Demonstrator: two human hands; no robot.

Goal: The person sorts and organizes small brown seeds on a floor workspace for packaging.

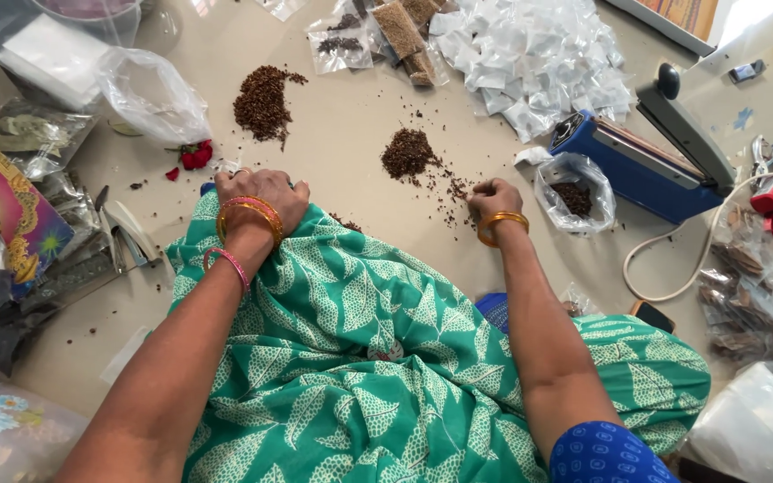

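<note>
Two bare hands are working low over a beige floor [351, 152] scattered with brown seeds. The left hand [261, 192] is lying knuckles-up at the edge of a green leaf-printed cloth [360, 349], fingers curled down and pressed together against the fabric; whether it is pinching anything underneath cannot be told. Gold bangles [250, 215] and a pink bangle [228, 264] are sitting on that wrist. The right hand [492, 197] is resting loosely closed on the floor, fingertips bunched together among loose seeds [454, 188], which are trailing from a small seed heap [407, 152] just beyond it. A gold bangle [501, 224] is circling the right wrist.

A larger seed heap [261, 103] is lying farther out, well apart from both hands. Just right of the right hand, an open clear plastic bag [574, 192] is holding a little of the same brown seed. Beside it, a blue heat sealer [641, 161] is standing with its arm raised, its white cord [673, 259] looping across the floor. A pile of small white sachets [539, 58] is lying at the top, next to filled clear packets [378, 36]. Red flower petals [194, 156] are lying near the left hand.
</note>
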